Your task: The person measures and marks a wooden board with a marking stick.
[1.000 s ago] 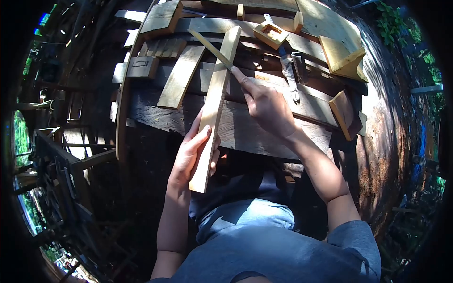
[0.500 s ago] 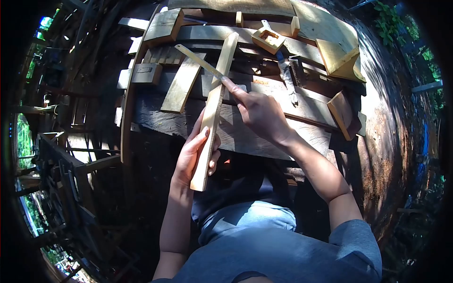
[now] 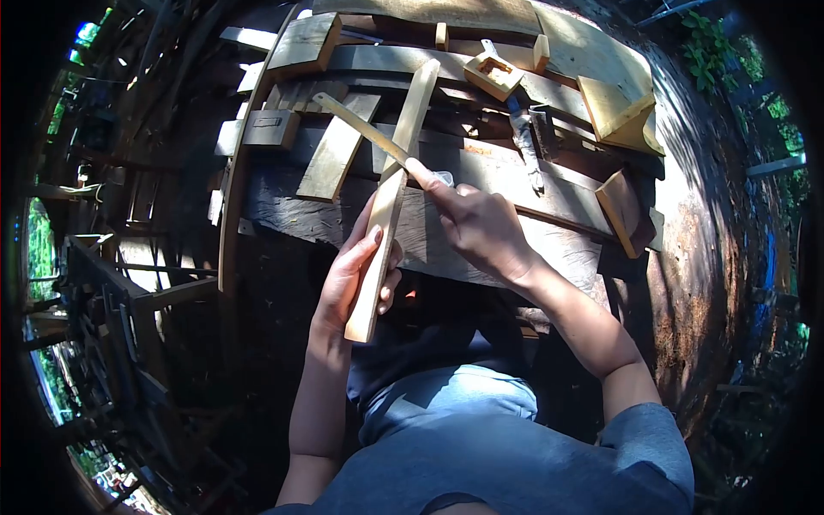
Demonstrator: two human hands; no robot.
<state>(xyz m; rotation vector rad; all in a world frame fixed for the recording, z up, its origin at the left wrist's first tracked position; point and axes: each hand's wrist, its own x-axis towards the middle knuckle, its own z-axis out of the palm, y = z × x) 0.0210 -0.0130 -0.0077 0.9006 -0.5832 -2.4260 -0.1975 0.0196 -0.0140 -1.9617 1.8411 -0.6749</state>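
Observation:
My left hand (image 3: 348, 275) is wrapped round the lower part of a long squared wooden stick (image 3: 402, 163), which slants up and away over the bench. My right hand (image 3: 485, 227) is closed, its index finger stretched along a narrow flat blade (image 3: 356, 124) with a small hole near its far end. That blade lies across the stick, a little above my left hand, and points to the upper left. A whitish translucent piece (image 3: 443, 178) shows beside my right index finger. The grip of the blade is hidden in my palm.
On the slatted bench (image 3: 566, 193) lie a short board (image 3: 339, 154), a wood block (image 3: 302, 43), a small hollowed wooden box (image 3: 493, 75), a wrapped-handled tool (image 3: 524, 142) and a wooden plane-like block (image 3: 270, 129). An angled wood piece (image 3: 614, 112) sits at the right.
My right hand and the blade have shifted down along the stick, nearer to my left hand. The stick stays almost where it was.

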